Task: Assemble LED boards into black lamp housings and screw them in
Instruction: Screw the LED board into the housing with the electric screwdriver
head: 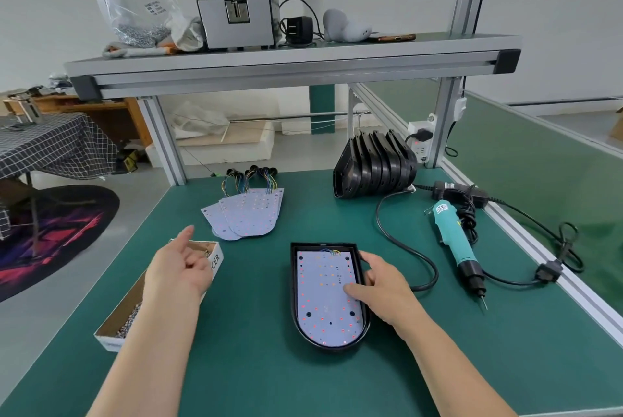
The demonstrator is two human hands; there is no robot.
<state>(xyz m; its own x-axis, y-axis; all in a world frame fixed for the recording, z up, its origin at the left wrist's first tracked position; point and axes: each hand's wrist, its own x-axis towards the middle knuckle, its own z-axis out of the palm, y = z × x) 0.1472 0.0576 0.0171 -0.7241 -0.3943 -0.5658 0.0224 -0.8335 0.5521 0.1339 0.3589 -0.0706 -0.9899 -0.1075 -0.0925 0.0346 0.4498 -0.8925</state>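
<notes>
A black lamp housing [294, 285] lies on the green bench in front of me with a white LED board [323, 298] seated inside it. My right hand [381, 285] rests on the housing's right rim, with its thumb pressing on the board. My left hand [178, 268] hovers over a cardboard box of screws [124, 315], fingers loosely curled, and what it holds is hidden. A fan of spare LED boards [247, 214] with wire tails lies further back. A stack of empty black housings [374, 165] stands at the back right.
A teal electric screwdriver [455, 241] lies to the right with its black cable [404, 241] looping across the mat. A power socket [419, 140] sits on the frame post. An overhead shelf [290, 62] carries a grey machine and a bag.
</notes>
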